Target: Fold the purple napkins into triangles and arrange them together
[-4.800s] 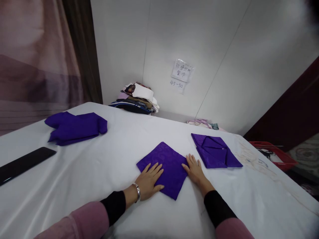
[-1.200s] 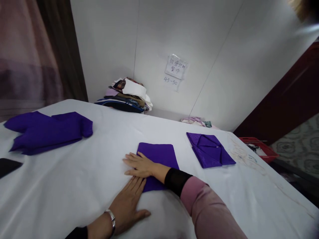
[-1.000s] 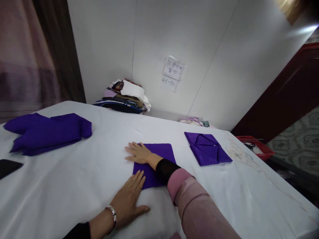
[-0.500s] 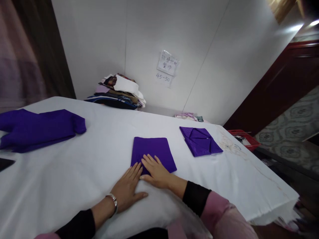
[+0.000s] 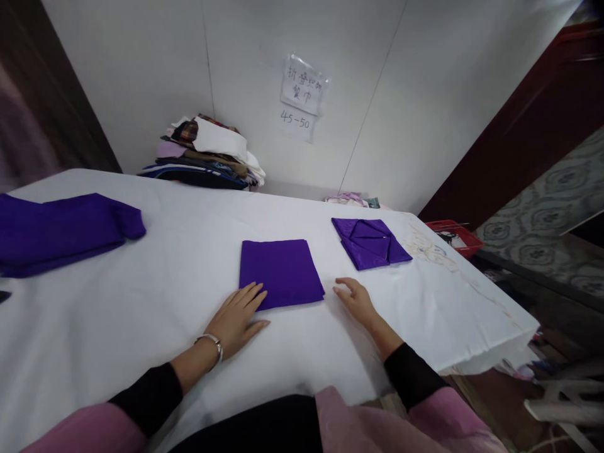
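A purple cloth napkin (image 5: 280, 270), folded to a square, lies flat on the white tablecloth (image 5: 189, 264) in front of me. My left hand (image 5: 237, 318), with a silver bracelet at the wrist, rests with outstretched fingers on the napkin's near left corner. Just off the near right corner, my right hand (image 5: 356, 302) hovers with thumb and fingers apart and holds nothing. Beyond it to the right lies another purple napkin (image 5: 370, 244), folded with crossing flaps. A larger spread of purple cloth (image 5: 70, 233) lies at the left.
Against the wall stands a pile of folded clothes (image 5: 207, 154). A small heap of pinkish cloth (image 5: 349, 199) sits at the table's back edge. A red basket (image 5: 465, 242) stands past the right end. Paper signs (image 5: 302, 88) hang on the wall.
My right hand has lifted off the napkin and moved right, beside its near right corner. My left hand stays at the near left corner. The view has shifted slightly.
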### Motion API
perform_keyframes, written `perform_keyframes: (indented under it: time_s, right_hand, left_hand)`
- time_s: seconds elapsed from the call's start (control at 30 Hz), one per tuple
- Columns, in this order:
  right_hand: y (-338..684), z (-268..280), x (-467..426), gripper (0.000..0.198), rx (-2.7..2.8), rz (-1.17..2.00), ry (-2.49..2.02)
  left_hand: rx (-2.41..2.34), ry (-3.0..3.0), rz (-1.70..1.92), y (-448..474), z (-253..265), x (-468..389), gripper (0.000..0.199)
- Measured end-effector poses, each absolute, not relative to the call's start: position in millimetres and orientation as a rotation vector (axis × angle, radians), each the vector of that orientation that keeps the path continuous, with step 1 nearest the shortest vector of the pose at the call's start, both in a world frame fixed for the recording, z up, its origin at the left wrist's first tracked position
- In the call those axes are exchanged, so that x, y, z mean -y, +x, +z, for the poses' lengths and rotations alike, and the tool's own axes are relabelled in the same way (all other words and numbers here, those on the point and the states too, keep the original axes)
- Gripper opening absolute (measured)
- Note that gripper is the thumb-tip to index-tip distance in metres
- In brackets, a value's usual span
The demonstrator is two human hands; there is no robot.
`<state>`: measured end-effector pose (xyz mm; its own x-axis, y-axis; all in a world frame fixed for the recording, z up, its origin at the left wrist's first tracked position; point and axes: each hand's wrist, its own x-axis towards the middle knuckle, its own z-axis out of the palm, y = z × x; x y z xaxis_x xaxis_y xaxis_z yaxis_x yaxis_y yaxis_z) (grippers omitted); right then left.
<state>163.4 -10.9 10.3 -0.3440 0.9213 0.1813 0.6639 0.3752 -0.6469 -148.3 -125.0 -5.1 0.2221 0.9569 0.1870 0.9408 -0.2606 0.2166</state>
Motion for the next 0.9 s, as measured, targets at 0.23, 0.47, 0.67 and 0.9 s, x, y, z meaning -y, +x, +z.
perform_keyframes:
  time_s: [0.23, 0.47, 0.67, 0.9]
  right_hand:
    - [135, 5, 44, 0.037, 2.426, 0.501, -1.314]
    - [120, 33, 17, 0.033, 2.624, 0.009, -1.218]
    - [126, 31, -5, 0.039, 2.731, -0.123, -1.116]
    - [142, 8, 4, 0.036, 2.832, 0.026, -1.104]
  left_hand:
    - [-1.807, 2.549, 0.489, -126, 15, 107, 0.026]
    - [-1.936, 2.516, 0.643, -127, 17, 96, 0.031]
    - [-1.93, 2.607, 0.366, -124, 20, 104, 0.031]
    - [-1.915, 2.596, 0.308, -131, 15, 115, 0.036]
